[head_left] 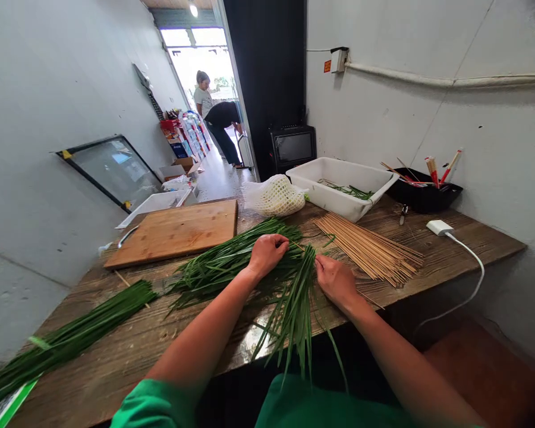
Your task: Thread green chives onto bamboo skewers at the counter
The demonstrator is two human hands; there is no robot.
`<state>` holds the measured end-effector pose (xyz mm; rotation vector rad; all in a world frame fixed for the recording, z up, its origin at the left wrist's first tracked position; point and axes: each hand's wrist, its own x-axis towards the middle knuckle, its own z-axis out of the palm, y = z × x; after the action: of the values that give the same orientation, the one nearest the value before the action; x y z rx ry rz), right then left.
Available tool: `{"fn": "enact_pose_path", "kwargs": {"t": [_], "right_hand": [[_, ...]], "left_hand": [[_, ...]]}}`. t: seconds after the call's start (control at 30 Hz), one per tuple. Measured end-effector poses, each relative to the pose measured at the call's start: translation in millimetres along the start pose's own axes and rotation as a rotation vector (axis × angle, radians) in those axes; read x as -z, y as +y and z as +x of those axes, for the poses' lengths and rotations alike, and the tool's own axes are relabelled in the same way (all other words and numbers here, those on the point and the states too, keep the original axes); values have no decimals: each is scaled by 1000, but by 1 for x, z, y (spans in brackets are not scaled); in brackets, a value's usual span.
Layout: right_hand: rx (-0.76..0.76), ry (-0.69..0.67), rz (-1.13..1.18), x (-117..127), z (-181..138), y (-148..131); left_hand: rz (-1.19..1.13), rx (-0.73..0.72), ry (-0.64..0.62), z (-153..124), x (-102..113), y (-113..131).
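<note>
My left hand (267,255) is closed in a pinch at the tip of a thin bamboo skewer (297,245). The skewer runs through the upper ends of a bunch of chives (301,303), whose long green leaves hang down over the table's front edge. Just right of the bunch, my right hand (337,278) pinches the same skewer, and its tail sticks out beneath that hand. Behind my left hand lies a larger loose pile of chives (232,252). A fan of bamboo skewers (370,246) rests beyond my right hand.
A skewered chive bunch (98,321) lies at the left. Around the wooden table (160,345) stand a cutting board (178,232), a white foam net (276,197), a white tub (325,199) with chive scraps, a black tray (421,193) and a white charger (440,227). People (218,116) are near the doorway.
</note>
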<state>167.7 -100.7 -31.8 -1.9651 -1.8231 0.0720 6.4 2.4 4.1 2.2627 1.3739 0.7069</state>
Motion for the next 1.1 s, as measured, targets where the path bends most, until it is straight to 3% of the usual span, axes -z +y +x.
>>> {"fn": "enact_pose_path", "kwargs": {"t": [0.67,0.8,0.9,1.0,1.1], "right_hand": [[-13,12,-46,-1,1,-1],[-11,14,-44,1,1,-1],[-25,15,-41,1,0,0],[-60,16,-47,0,-1,2],[-66,11,-61,-1,-1,3]], "left_hand": [[61,-129,-1,-6,-7,3],[41,-304,-107,-10,-13,8],[59,-426,-165,-6,-4,4],[155,-288,49,0,14,-4],[243,-195,56,3,25,-8]]}}
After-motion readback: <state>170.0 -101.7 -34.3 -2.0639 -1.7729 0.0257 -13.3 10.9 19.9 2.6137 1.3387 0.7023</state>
